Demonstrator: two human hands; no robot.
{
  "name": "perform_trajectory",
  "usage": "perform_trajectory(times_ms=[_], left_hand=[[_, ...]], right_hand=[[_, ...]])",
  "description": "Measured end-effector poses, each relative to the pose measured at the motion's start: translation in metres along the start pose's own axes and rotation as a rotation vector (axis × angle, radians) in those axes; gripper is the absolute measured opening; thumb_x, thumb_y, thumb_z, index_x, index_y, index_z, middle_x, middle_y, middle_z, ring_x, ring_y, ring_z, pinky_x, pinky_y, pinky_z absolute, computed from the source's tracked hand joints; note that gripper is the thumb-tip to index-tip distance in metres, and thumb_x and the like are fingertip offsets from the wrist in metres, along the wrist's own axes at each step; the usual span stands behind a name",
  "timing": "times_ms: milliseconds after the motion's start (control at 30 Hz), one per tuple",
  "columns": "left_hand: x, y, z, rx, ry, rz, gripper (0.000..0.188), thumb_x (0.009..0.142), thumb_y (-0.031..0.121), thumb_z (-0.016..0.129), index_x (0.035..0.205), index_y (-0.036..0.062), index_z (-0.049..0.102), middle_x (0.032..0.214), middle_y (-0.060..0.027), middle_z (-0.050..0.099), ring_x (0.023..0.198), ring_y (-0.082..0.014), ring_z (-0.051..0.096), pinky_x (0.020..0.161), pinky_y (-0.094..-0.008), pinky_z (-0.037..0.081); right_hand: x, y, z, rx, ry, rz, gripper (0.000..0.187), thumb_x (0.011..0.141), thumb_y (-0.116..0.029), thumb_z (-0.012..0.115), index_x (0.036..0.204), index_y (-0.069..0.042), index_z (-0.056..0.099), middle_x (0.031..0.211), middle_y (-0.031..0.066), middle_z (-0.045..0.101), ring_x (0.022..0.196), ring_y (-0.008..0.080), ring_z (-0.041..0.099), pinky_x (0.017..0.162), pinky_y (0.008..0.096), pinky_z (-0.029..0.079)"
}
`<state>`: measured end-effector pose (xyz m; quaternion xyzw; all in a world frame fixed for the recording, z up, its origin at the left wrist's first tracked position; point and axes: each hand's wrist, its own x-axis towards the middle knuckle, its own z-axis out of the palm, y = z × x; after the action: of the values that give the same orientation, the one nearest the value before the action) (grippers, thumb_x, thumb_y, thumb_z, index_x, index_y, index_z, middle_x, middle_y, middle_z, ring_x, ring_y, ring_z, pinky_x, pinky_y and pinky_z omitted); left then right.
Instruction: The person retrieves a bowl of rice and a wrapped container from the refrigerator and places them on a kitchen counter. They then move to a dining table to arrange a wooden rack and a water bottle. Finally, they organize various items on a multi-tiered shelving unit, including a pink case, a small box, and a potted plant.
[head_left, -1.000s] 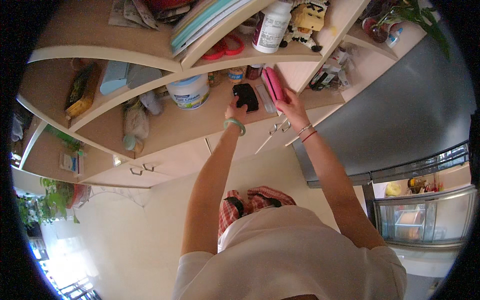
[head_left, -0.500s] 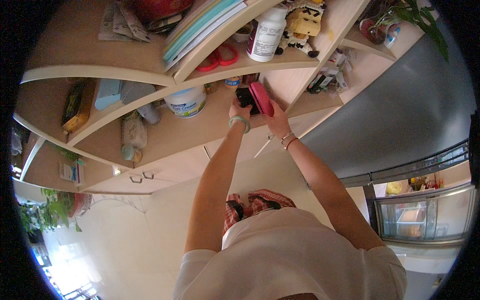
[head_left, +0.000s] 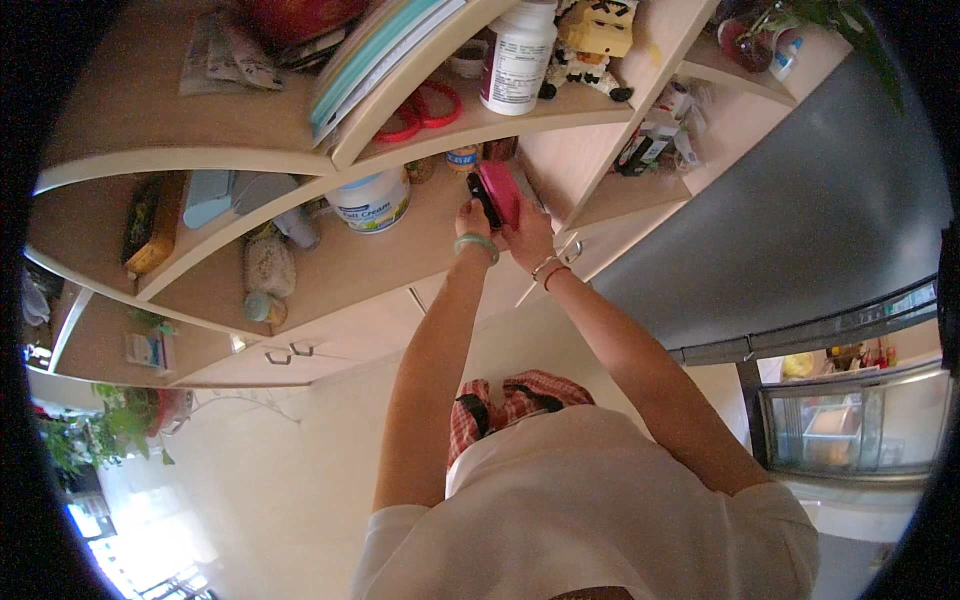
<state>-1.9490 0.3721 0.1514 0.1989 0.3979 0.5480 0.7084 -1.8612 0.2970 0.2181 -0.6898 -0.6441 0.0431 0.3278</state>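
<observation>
Overhead, curved wooden shelves [head_left: 330, 270] fill the view; on the middle one a white tub [head_left: 370, 200] stands left of both raised hands, and a white bottle [head_left: 517, 55] sits one shelf higher; the pink case [head_left: 498, 192] is held at the shelf's right end, just by the divider, not yet resting flat; right hand [head_left: 528, 232] grips it from below, left hand [head_left: 472, 218] curls round its dark side; setting it down seems left.
</observation>
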Motion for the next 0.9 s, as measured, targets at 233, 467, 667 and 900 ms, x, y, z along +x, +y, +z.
perform_trajectory(times_ms=[233, 467, 667, 900], left_hand=[[0.017, 0.028, -0.023, 0.890, 0.019, 0.058, 0.057, 0.077, 0.038, 0.078, 0.106, -0.0090, 0.061, 0.097, -0.0127, 0.068, 0.077, -0.0233, 0.067, 0.063, -0.0339, 0.055], [0.000, 0.037, 0.000, 0.649, 0.005, 0.006, 0.049, 0.068, 0.029, 0.082, 0.101, -0.0027, 0.066, 0.090, -0.0122, 0.069, 0.073, -0.0210, 0.068, 0.051, -0.0332, 0.055], [-0.004, 0.049, -0.013, 0.567, -0.068, -0.115, 0.045, 0.071, 0.029, 0.081, 0.101, -0.0004, 0.064, 0.089, -0.0106, 0.069, 0.070, -0.0194, 0.067, 0.048, -0.0322, 0.054], [0.008, 0.034, -0.029, 0.388, -0.123, -0.046, 0.038, 0.074, 0.028, 0.081, 0.097, 0.0032, 0.064, 0.080, -0.0081, 0.066, 0.054, -0.0166, 0.060, 0.040, -0.0285, 0.047]], right_hand=[[-0.001, -0.028, -0.005, 0.314, -0.065, -0.105, 0.045, 0.080, -0.014, 0.066, 0.120, -0.003, 0.050, 0.089, 0.0207, 0.065, 0.083, 0.0385, 0.063, 0.077, 0.0458, 0.050], [-0.001, 0.027, -0.007, -0.390, -0.165, -0.154, 0.025, 0.085, -0.009, 0.054, 0.106, 0.004, 0.057, 0.097, 0.0226, 0.062, 0.092, 0.0378, 0.063, 0.078, 0.0454, 0.052], [0.006, 0.028, 0.007, -0.494, -0.232, 0.038, 0.025, 0.087, -0.010, 0.049, 0.100, 0.006, 0.064, 0.109, 0.0224, 0.058, 0.099, 0.0347, 0.063, 0.079, 0.0404, 0.057], [0.013, 0.035, 0.013, -0.630, -0.238, -0.121, 0.030, 0.090, -0.011, 0.047, 0.111, 0.006, 0.059, 0.115, 0.0258, 0.054, 0.089, 0.0352, 0.066, 0.071, 0.0385, 0.059]])
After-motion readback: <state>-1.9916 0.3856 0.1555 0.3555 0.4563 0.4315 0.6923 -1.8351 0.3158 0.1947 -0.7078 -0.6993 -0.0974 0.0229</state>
